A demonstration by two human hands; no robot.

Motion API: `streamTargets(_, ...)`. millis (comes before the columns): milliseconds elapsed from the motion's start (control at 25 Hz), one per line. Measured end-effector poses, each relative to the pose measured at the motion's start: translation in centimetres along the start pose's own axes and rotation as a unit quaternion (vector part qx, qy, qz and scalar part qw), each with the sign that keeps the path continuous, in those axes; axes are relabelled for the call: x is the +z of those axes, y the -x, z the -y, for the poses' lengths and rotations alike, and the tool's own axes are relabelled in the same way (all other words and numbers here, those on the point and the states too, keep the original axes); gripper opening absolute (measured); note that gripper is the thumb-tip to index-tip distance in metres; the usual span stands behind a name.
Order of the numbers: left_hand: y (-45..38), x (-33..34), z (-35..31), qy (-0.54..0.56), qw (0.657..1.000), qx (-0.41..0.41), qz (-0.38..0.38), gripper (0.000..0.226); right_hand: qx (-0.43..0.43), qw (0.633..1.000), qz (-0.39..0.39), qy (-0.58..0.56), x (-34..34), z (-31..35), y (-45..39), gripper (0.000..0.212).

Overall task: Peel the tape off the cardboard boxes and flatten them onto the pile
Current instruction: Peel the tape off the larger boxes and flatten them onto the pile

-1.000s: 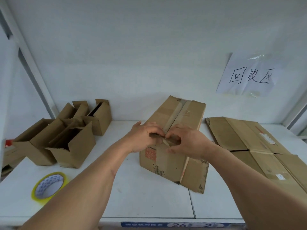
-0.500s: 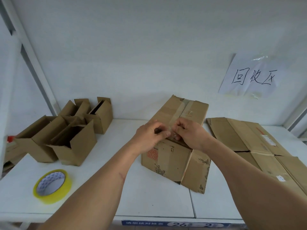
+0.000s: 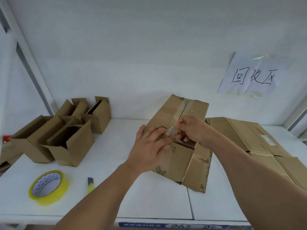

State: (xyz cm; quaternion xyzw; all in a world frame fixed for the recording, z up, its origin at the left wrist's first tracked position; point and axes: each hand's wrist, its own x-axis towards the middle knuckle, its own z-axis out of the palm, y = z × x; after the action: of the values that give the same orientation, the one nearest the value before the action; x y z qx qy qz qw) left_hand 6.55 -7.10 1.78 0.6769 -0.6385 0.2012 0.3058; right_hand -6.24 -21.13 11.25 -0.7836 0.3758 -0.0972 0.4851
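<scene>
Cardboard box (image 3: pixel 176 156) lies centre on the white surface (image 3: pixel 149 201), pile (image 3: pixel 259 140) just right. Left hand (image 3: pixel 149 146) rests flat on the box, fingers straight. Right hand (image 3: pixel 192 130) hovers above the seam, fingers pinching a lifted tape (image 3: pixel 172 131) end.

Matt brown corrugated cardboard is seen in the box (image 3: pixel 181 156), glossy clear plastic in its tape strip (image 3: pixel 180 112), smooth white laminate on the table (image 3: pixel 149 201)
</scene>
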Motion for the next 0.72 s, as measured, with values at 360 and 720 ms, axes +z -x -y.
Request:
streamTargets(360, -0.5, 0.3, -1.5, -0.029, 0.999, 0.042, -0.002, 0.041, 0.033, 0.992, 0.084, -0.086, -1.7, 0.4, 0.4, 0.007)
streamTargets(720, -0.8, 0.0, 0.2, -0.032, 0.994, 0.091, 0.043, 0.041, -0.005, 0.996, 0.031, -0.083, -1.5, -0.2, -0.3, 0.011)
